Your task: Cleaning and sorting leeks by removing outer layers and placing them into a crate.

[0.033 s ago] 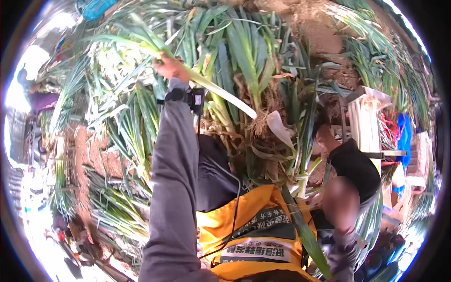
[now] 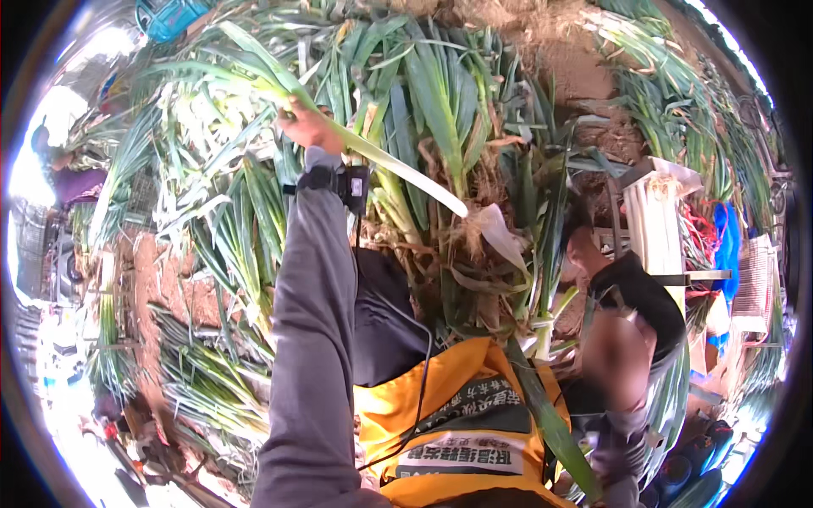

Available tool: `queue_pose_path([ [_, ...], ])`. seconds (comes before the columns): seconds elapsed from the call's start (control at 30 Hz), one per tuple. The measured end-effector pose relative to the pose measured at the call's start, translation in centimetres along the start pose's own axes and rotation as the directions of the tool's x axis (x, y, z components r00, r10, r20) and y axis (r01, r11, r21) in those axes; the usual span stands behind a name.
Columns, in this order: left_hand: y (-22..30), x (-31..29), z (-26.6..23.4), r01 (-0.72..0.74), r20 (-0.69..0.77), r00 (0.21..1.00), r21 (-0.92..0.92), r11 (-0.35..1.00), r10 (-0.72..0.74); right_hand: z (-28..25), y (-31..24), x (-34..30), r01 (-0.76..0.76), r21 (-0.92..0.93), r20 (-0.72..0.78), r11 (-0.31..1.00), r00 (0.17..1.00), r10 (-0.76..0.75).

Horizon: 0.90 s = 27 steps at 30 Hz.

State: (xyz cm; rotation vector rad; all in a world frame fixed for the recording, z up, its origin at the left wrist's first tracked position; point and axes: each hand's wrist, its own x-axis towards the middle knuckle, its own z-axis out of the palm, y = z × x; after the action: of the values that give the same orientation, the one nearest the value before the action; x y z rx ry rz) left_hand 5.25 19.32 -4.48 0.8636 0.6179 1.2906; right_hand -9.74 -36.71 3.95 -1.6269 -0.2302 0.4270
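Note:
My left hand [image 2: 309,127] reaches far forward, closed around the stalk of a long leek [image 2: 406,175]. Its white root end points right and towards me, and its green leaves [image 2: 262,61] trail to the upper left. My right hand [image 2: 616,360] is by my right knee, blurred; its fingers cannot be made out. A loose green leaf [image 2: 552,415] lies across my yellow apron [image 2: 457,415], left of the right forearm. More leeks [image 2: 436,102] with dry roots and husks lie heaped ahead of me, below the held stalk.
Bundled white leek stalks [image 2: 654,222] stand at the right, beside a blue cloth [image 2: 727,245] and a pinkish crate [image 2: 754,284]. Leek piles [image 2: 207,364] lie on brown soil [image 2: 157,279] at the left. A blue basket [image 2: 174,19] is at the far left; a person in purple [image 2: 78,182] is at the left edge.
The view has shifted very slightly. My left hand still grips the leek in nearly the same place; my right hand stays blurred near the knee.

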Motion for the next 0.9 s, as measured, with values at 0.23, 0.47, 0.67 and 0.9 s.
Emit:
queue_pose_path([
  [0.23,3.1,-6.7,5.0,0.198,0.180,0.972,-0.303,0.932,-0.148,3.9,13.7,12.0,0.624,-0.728,0.571,0.285,0.781,-0.253],
  [0.47,5.4,-7.8,4.7,0.359,0.541,0.831,-0.346,0.867,-0.128,10.6,5.0,11.2,0.697,-0.571,0.620,0.433,0.712,-0.330],
  [0.67,7.2,-12.3,5.9,0.483,0.656,0.716,-0.217,0.848,-0.240,11.0,-2.4,18.2,0.722,-0.478,0.364,0.500,0.681,-0.635],
  [0.9,7.2,-18.1,6.0,0.638,0.844,0.423,-0.020,0.770,-0.329,13.4,-5.5,24.9,0.438,0.116,0.357,0.892,0.819,-0.449],
])
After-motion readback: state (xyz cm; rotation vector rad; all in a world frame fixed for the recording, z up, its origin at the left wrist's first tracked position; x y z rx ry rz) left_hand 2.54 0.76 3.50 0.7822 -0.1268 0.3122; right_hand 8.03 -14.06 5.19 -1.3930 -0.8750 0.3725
